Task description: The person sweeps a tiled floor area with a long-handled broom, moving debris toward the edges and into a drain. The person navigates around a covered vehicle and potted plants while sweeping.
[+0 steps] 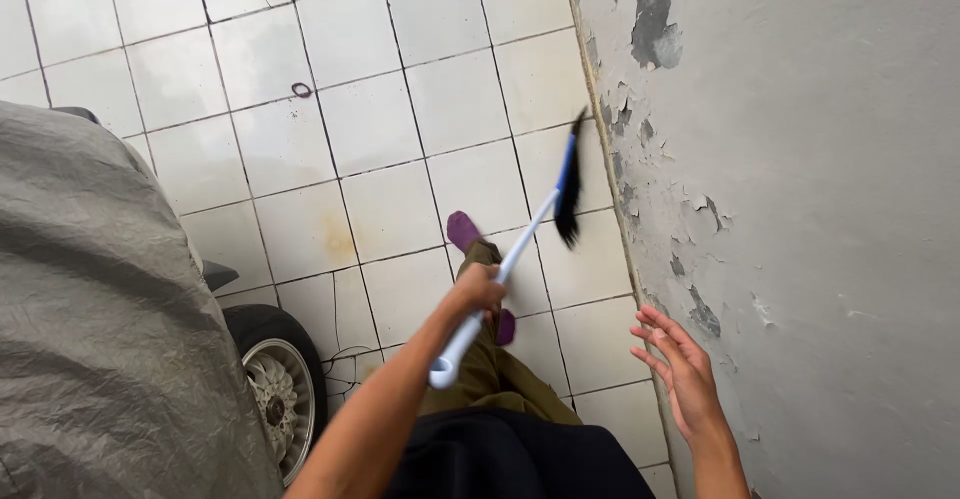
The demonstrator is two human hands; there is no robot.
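Broom (520, 239) gripped by left hand (478, 287) over tiles.

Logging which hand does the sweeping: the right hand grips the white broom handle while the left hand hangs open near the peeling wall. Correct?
No. The head view shows the left hand gripping the white broom handle; the right hand hangs open near the peeling wall.

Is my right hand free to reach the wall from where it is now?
Probably yes. The right hand is open and holds nothing, and it hovers beside the peeling wall with nothing between them. The left hand has the broom.
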